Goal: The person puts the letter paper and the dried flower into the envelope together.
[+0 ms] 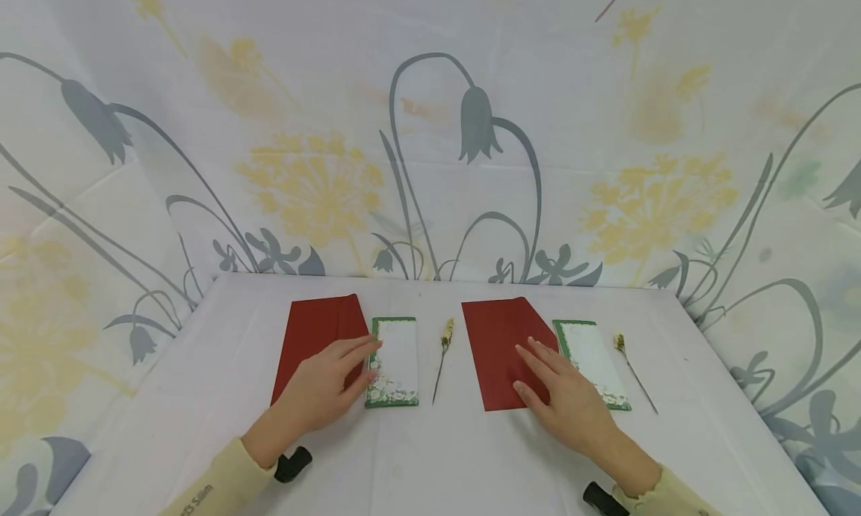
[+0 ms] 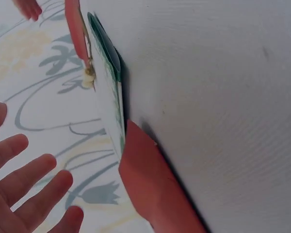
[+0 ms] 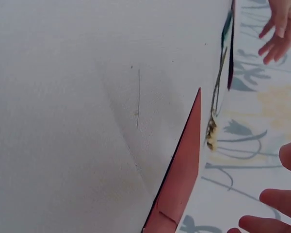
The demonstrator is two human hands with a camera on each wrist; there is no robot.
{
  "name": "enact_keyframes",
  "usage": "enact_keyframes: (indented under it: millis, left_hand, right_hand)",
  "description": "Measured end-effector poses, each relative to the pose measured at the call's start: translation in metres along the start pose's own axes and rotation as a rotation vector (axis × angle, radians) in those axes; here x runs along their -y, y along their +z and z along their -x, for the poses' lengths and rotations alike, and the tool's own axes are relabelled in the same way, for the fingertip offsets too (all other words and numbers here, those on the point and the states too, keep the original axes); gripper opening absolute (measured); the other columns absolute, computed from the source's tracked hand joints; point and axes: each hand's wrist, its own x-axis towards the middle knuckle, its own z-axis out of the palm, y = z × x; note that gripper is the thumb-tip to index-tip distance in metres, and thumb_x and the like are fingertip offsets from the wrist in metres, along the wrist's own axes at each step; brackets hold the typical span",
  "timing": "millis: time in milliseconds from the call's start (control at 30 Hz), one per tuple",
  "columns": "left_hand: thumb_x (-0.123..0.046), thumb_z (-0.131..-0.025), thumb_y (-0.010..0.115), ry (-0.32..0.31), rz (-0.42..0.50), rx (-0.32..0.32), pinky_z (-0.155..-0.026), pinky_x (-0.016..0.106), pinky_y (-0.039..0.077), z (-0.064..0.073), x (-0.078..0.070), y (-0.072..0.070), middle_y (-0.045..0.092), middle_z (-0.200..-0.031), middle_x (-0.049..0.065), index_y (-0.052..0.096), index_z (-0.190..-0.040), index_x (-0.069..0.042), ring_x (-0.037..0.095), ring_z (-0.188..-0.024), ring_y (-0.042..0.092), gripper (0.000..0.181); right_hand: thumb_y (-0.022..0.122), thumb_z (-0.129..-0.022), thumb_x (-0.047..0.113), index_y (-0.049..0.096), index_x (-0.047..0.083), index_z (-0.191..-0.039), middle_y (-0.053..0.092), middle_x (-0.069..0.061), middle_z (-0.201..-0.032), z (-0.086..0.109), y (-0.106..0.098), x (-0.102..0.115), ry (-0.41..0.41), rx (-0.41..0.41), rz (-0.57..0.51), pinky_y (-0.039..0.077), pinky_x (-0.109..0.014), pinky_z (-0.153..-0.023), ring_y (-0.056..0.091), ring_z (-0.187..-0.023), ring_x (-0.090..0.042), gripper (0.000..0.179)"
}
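My left hand [image 1: 327, 384] hovers over the right side of a red envelope [image 1: 312, 329], its fingertips overlapping the edge of a green-bordered floral card [image 1: 397, 359]. In the left wrist view its fingers [image 2: 31, 177] are spread and apart from the envelope [image 2: 148, 174]. My right hand [image 1: 568, 396] is above a second red envelope [image 1: 501, 351], fingers loosely extended and holding nothing. Partly behind that hand lies another floral card [image 1: 592, 355]. A dried flower stem [image 1: 441, 363] lies between the two sets, and a second dried flower stem [image 1: 635, 374] is at the far right.
A white cloth covers the table [image 1: 430, 456]. Behind it hangs a fabric backdrop [image 1: 430, 202] printed with grey and yellow flowers, which also wraps both sides. Black wrist-worn pieces [image 1: 293, 464] show below each hand.
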Motion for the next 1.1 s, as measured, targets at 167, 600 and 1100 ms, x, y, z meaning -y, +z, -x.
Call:
enact_keyframes:
  millis: [167, 600, 1100]
  left_hand:
    - [-0.021, -0.092, 0.072, -0.129, 0.125, -0.009, -0.083, 0.04, 0.056, 0.003, 0.007, 0.001, 0.067, -0.124, 0.001, 0.067, -0.127, -0.014, 0.021, -0.11, 0.064, 0.036]
    - [-0.012, -0.092, 0.071, -0.321, 0.327, -0.047, -0.07, 0.031, 0.053, 0.006, 0.046, -0.005, 0.068, -0.094, -0.005, 0.066, -0.114, -0.008, 0.014, -0.082, 0.06, 0.023]
    - [-0.012, -0.09, 0.074, -0.417, 0.414, 0.089, -0.079, 0.039, 0.054, 0.009, 0.085, -0.013, 0.069, -0.109, 0.01, 0.062, -0.12, -0.006, 0.027, -0.097, 0.066, 0.033]
  right_hand:
    - [0.069, -0.094, 0.025, 0.062, 0.008, -0.134, 0.055, -0.013, -0.142, -0.002, 0.006, 0.004, 0.021, -0.01, -0.145, 0.046, -0.056, -0.096, 0.053, -0.128, -0.036, 0.043]
    - [0.072, -0.092, 0.015, 0.072, 0.009, -0.119, 0.064, -0.01, -0.131, -0.009, 0.019, 0.014, 0.168, 0.065, -0.47, 0.052, -0.046, -0.093, 0.058, -0.123, -0.03, 0.027]
    - [0.07, -0.093, 0.013, 0.065, 0.007, -0.129, 0.068, -0.011, -0.122, -0.018, 0.031, 0.025, 0.254, 0.183, -0.647, 0.056, -0.028, -0.082, 0.068, -0.107, -0.027, 0.036]
